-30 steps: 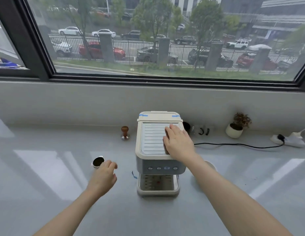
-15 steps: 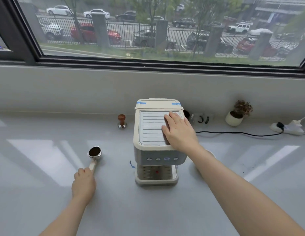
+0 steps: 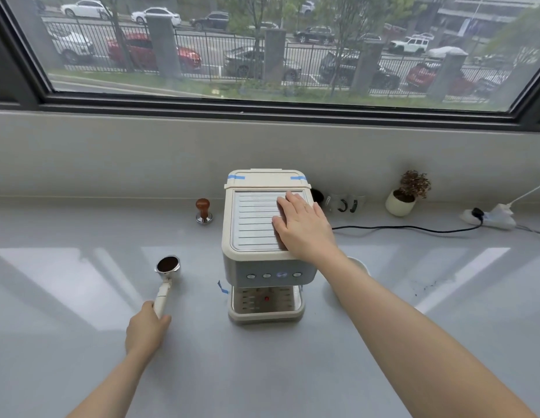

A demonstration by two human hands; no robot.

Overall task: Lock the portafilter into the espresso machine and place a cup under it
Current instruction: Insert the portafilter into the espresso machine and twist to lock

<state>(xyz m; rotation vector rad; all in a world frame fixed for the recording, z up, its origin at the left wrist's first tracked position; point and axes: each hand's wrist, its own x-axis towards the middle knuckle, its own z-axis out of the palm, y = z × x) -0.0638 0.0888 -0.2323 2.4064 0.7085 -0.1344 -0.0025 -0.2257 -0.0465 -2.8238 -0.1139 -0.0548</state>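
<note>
A pale grey counter (image 3: 81, 342) runs under a wide window (image 3: 262, 46). On it, near the middle, stands the cream espresso machine (image 3: 267, 251), its ridged metal top facing up and its drip tray toward the person. The right hand (image 3: 304, 226) lies flat on that top, fingers spread and holding nothing. A white cup (image 3: 360, 263) sits just right of the machine, mostly hidden behind the right forearm. Left of the machine is the portafilter (image 3: 166, 280): its long axis runs away from the person, the cream handle near, the steel basket far, facing up and full of dark grounds. The left hand (image 3: 146, 328) is curled around the handle's near end. A wooden-knobbed tamper (image 3: 203, 210) stands further back.
</note>
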